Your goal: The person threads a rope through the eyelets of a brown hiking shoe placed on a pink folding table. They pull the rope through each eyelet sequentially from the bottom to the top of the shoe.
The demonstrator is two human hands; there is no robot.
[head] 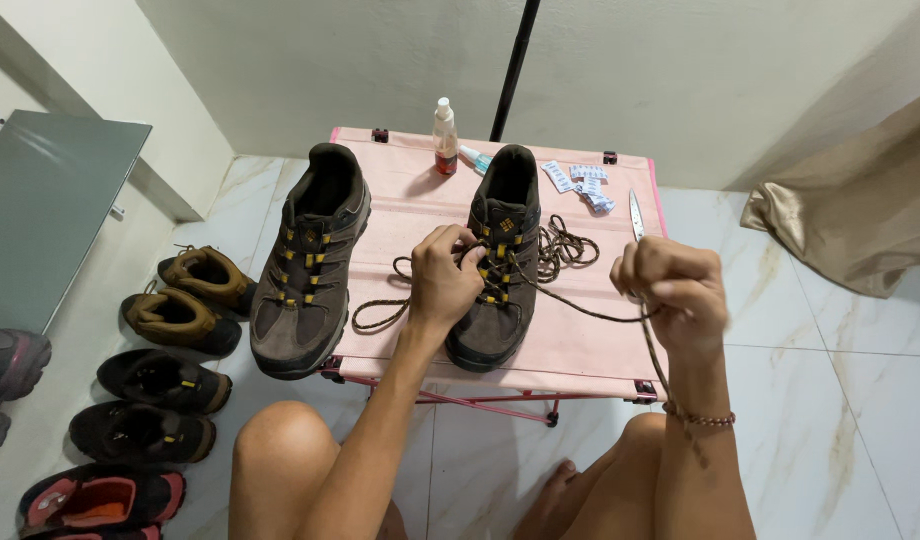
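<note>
Two brown hiking shoes stand on the pink tabletop (580, 350). The right shoe (500, 262), near the front edge, is partly laced: the left hand (442, 278) pinches the lace (580, 308) at its eyelets, while the right hand (670, 292), clenched on the lace, draws it taut past the right edge. The left shoe (310, 262) looks already laced. A loose coil of lace (563, 245), a spray bottle (444, 138), blister packs (582, 185) and a blade (635, 215) lie toward the back edge. Nothing blocks the hands.
</note>
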